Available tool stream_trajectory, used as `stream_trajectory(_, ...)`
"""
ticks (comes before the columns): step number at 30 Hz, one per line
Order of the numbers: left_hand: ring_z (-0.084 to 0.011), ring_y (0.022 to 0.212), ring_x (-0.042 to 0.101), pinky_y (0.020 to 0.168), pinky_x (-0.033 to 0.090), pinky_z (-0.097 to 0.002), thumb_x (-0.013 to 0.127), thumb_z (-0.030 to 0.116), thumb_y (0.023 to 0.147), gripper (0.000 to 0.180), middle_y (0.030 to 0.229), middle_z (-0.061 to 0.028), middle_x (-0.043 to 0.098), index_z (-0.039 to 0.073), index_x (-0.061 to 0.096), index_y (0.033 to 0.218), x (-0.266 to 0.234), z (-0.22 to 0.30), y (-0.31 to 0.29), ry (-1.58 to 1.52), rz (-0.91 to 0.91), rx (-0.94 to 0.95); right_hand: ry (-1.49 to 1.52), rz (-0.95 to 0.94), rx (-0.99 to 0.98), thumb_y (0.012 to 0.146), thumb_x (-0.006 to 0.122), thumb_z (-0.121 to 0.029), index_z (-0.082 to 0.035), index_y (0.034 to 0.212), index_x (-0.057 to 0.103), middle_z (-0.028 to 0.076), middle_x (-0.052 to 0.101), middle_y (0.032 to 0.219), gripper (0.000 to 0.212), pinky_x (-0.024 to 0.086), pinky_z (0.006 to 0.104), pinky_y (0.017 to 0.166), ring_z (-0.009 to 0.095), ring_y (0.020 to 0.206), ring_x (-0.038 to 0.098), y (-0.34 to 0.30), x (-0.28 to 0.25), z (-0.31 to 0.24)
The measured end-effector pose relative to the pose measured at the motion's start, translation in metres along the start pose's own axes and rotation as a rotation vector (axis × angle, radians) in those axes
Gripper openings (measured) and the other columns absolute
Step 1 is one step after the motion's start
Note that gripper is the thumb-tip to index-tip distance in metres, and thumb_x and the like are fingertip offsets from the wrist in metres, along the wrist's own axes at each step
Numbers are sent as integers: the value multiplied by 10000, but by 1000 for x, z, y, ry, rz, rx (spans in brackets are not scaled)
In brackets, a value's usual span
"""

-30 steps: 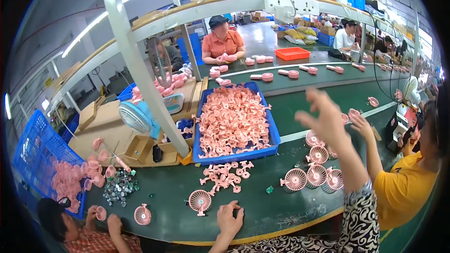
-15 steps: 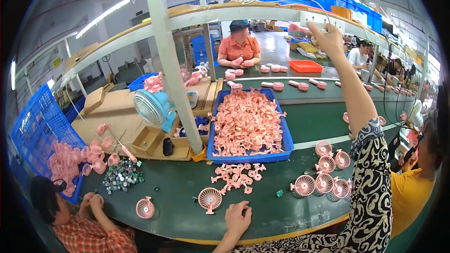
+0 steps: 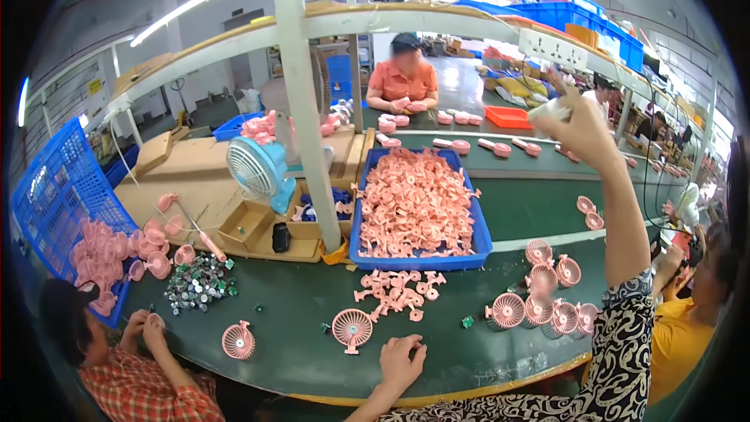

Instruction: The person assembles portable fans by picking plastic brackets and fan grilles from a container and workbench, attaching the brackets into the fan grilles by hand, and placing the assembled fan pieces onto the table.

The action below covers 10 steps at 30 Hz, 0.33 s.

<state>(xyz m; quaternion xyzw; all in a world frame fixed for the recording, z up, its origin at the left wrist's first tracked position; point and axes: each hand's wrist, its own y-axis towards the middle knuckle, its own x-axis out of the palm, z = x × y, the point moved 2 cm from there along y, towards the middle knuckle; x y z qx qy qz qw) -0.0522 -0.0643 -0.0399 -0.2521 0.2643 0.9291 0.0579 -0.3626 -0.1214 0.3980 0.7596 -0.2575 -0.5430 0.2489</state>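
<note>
My right hand (image 3: 587,131) is raised high at the right, below the white socket strip (image 3: 553,50). Its fingers are closed around a white object (image 3: 551,112), too smeared by motion to name. Low in the middle, my left hand (image 3: 401,362) rests on the green table with loosely bent fingers, thumb apart, and nothing visible in it. A round pink fan housing (image 3: 352,328) lies to its left. Just beyond are scattered small pink plastic parts (image 3: 394,291). More pink fan housings (image 3: 539,305) stand grouped beneath my right forearm.
A blue tray (image 3: 422,259) heaped with pink parts stands mid-table. At left are a light-blue electric fan (image 3: 254,168), a blue basket (image 3: 66,195) and small metallic parts (image 3: 199,285). A metal post (image 3: 305,109) rises in front. People sit at left, right and across.
My right hand has come down and away from the socket strip, with a white object now visible at its fingers. My left hand has stayed nearly in place.
</note>
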Motion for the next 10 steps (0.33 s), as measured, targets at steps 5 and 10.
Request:
stream_trajectory(5, -87, 749, 622, 709, 501, -259, 781, 163, 919, 256, 884, -15, 726, 53, 721, 1142, -2, 32, 36, -424, -132, -208, -171, -329, -52, 757, 736, -447, 34, 805, 753, 227, 701, 748, 484, 548, 463, 697, 382, 710, 694, -30, 46, -3)
stream_trajectory(10, -57, 727, 596, 675, 489, -218, 765, 175, 955, 257, 904, -15, 729, 64, 721, 1182, -11, 37, 67, -620, -134, -144, -145, -219, -67, 790, 704, -496, 47, 855, 768, 262, 713, 830, 550, 561, 487, 783, 420, 806, 707, -13, 63, -12)
